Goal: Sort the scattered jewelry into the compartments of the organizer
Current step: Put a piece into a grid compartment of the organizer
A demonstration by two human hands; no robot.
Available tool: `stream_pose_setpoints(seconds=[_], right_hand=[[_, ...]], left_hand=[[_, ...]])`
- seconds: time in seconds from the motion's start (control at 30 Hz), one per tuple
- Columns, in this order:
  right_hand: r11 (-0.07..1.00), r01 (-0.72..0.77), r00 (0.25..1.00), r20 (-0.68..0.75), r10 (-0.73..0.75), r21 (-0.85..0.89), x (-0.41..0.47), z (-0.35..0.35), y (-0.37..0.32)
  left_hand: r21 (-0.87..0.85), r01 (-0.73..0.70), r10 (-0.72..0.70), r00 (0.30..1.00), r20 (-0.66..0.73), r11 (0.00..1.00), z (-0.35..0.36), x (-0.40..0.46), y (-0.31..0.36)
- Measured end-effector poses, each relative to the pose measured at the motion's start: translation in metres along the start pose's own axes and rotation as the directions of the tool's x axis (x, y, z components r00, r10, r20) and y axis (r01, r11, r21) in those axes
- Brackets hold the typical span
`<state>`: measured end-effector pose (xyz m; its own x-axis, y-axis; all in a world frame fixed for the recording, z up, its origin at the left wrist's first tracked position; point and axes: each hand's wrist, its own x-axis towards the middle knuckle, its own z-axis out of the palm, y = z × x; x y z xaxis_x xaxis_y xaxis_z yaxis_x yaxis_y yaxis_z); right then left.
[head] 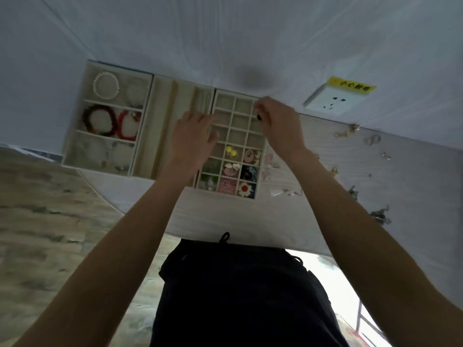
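Observation:
A cream grid organizer (234, 113) lies on the white table, its far compartments bare and its near ones holding yellow beads (231, 151), a pink flower piece (227, 184) and a white daisy (245, 188). My right hand (279, 121) hovers over the grid's far right corner and pinches a small dark jewelry piece (258, 117). With fingers straight and spread, my left hand (193, 139) rests at the grid's left edge. Scattered jewelry (349, 132) lies on the table to the right.
Left of the grid sit a tray with long slots (172, 113) and a tray (75, 136) holding a pearl bracelet (106, 85), a dark bead bracelet (100, 120) and a red one (127, 126). A wall socket (333, 101) with a yellow label is behind. More dark pieces (379, 215) lie near the right.

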<state>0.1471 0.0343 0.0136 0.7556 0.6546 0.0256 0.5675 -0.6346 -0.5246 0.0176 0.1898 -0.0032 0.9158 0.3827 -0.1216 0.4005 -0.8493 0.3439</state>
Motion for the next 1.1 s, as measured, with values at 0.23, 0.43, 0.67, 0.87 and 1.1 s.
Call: stream_pose_setpoints(seconds=[0.23, 0.43, 0.67, 0.87, 1.1], right_hand=[[0.913, 0.266, 0.959, 0.177, -0.219, -0.310, 0.047, 0.025, -0.016], [0.918, 0.156, 0.966, 0.252, -0.063, -0.365, 0.050, 0.031, -0.010], [0.947, -0.006, 0.997, -0.076, -0.020, -0.322, 0.034, 0.020, -0.002], [0.908, -0.022, 0.992, 0.100, 0.070, -0.418, 0.043, 0.034, -0.006], [0.907, -0.187, 0.972, 0.062, 0.226, -0.377, 0.049, 0.041, -0.005]], left_hand=[[-0.033, -0.035, 0.034, 0.999, -0.035, 0.999, 0.000, 0.006, -0.012], [-0.020, -0.029, 0.028, 0.999, -0.039, 0.999, -0.001, 0.006, -0.015], [-0.009, -0.036, 0.035, 0.999, -0.037, 0.999, 0.001, 0.006, -0.017], [-0.003, -0.037, 0.036, 0.998, -0.052, 0.999, 0.001, 0.004, -0.016], [-0.003, -0.046, 0.045, 0.998, -0.053, 0.999, 0.002, 0.005, -0.016]])
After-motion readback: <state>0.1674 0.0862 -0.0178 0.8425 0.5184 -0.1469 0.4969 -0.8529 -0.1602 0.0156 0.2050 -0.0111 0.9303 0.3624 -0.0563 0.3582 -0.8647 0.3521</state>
